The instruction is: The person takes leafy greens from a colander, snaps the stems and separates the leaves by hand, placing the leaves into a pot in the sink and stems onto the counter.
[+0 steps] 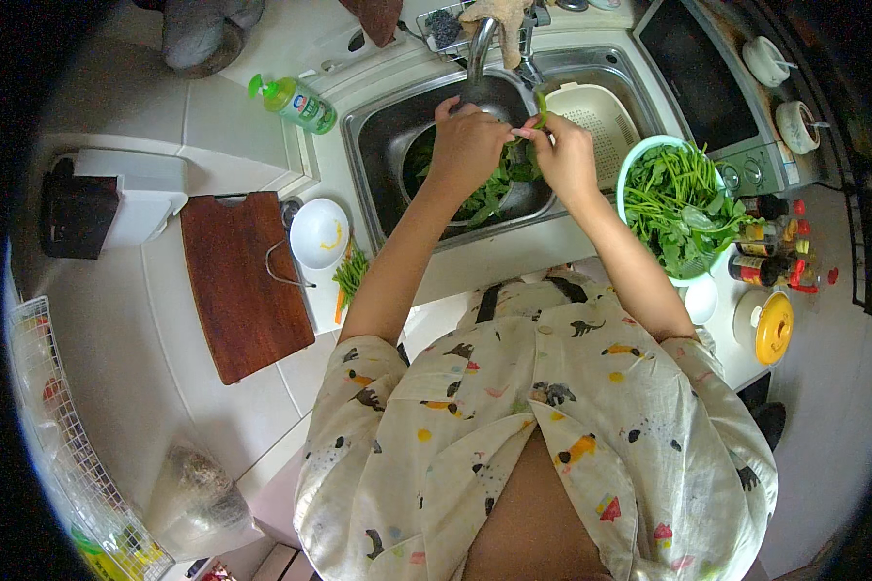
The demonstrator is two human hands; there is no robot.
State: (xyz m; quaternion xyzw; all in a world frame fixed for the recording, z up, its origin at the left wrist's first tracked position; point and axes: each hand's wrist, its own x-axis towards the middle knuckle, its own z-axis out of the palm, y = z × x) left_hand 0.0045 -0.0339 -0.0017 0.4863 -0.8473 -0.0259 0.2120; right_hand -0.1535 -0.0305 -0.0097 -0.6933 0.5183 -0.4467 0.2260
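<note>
Over the left bowl of a stainless steel sink [369,156], my left hand [472,149] and my right hand [568,154] meet at their fingertips. Between them they pinch a leafy green vegetable; its green stem [541,110] curves up past the right fingers. Part of the stem is hidden by the fingers. Beneath my hands, loose green leaves [490,200] lie in a round basin in the sink, partly covered by my left hand and forearm. The faucet [482,47] stands just beyond my left hand.
A cream colander [588,109] sits in the right sink bowl. At right are a pale-green basket [621,190] heaped with greens, sauce bottles [759,270] and a yellow-lidded pot [774,330]. At left are a soap bottle [301,105], white bowl [312,232], cut stems [351,272] and cutting board [243,290].
</note>
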